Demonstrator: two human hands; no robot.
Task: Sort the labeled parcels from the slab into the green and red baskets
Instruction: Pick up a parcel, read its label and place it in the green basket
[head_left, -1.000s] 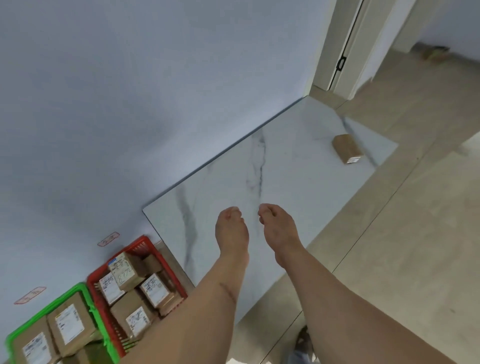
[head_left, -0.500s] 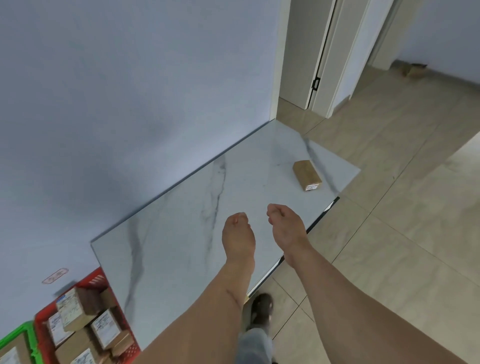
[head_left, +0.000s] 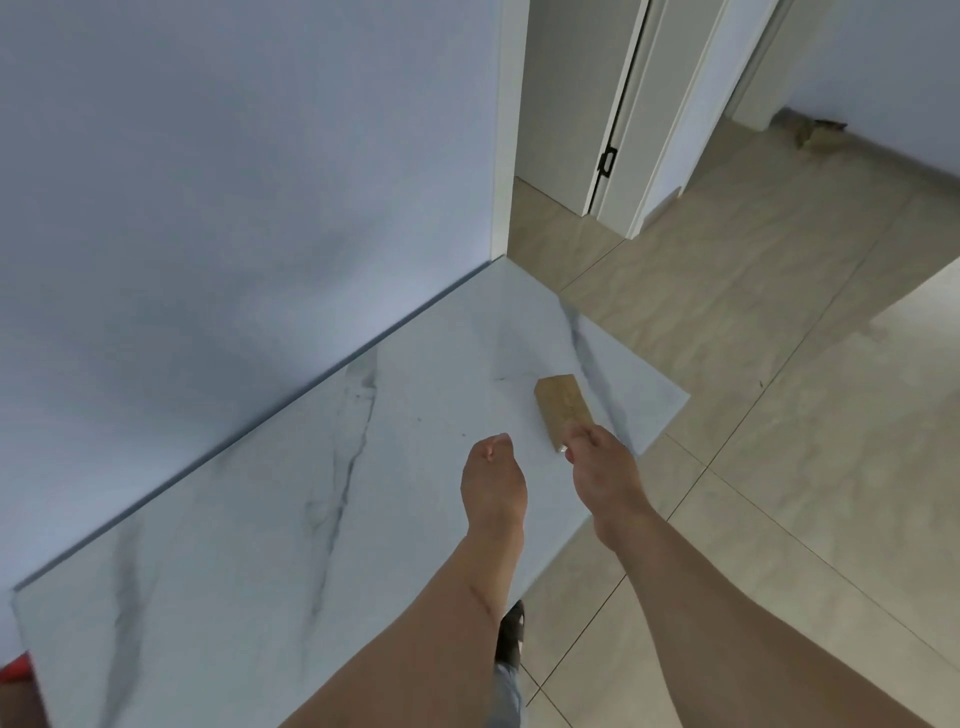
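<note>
One brown cardboard parcel (head_left: 562, 408) lies near the far right corner of the white marble slab (head_left: 291, 519). My right hand (head_left: 605, 470) is at the parcel's near end, its fingertips touching that end and covering the label there. My left hand (head_left: 493, 480) hovers over the slab just left of it, fingers loosely curled with nothing in them. Only a red basket's corner (head_left: 14, 670) shows at the bottom left edge. The green basket is out of view.
A pale blue wall runs along the slab's far side. Beige tiled floor lies to the right, with a white door frame (head_left: 639, 130) beyond. My dark shoe (head_left: 511, 631) stands on the floor by the slab's near edge.
The view has swung right along the slab, so the baskets have slid out of frame. Both hands have come forward, and my right hand has reached the parcel's near end.
</note>
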